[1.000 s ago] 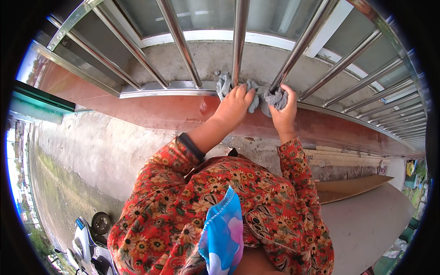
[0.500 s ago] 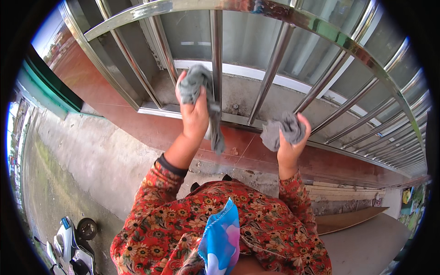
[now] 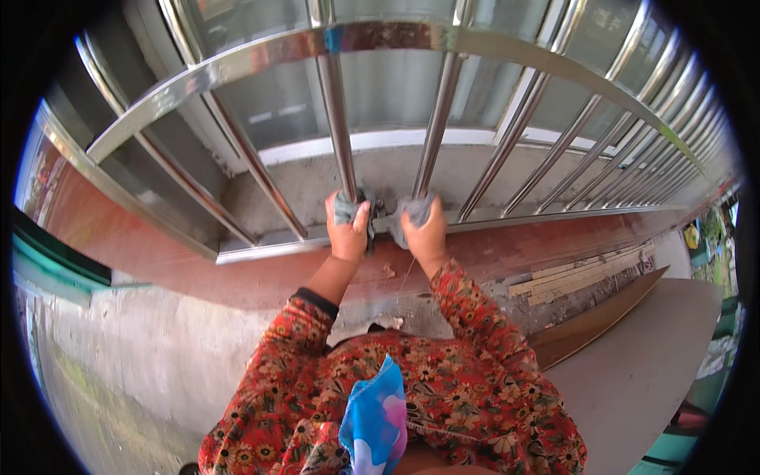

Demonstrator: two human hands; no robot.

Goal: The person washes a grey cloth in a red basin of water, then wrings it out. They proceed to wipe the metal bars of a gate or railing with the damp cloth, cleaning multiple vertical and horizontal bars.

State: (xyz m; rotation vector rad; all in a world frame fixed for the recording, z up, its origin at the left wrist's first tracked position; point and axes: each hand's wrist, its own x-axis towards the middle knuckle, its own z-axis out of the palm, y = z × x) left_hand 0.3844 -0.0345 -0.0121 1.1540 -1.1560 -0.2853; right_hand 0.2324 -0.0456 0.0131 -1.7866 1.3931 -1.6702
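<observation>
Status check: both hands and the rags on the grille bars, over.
Left hand shut on grey rag, left bar base. Right hand shut on second rag, neighbouring bar. Nothing obstructing.

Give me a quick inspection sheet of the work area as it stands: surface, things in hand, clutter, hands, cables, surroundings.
Surface: steel window grille of vertical bars over a concrete sill.
Job's things: grey cloth wrapped round one bar's foot; second grey cloth round the next bar's foot.
Clutter: wood offcuts lying below the ledge.
Hands: left hand and right hand each closed on a cloth at the bottom rail.
Cables: nothing seen.
Surroundings: red-brown ledge, grey wall, flat grey slab at right.
</observation>
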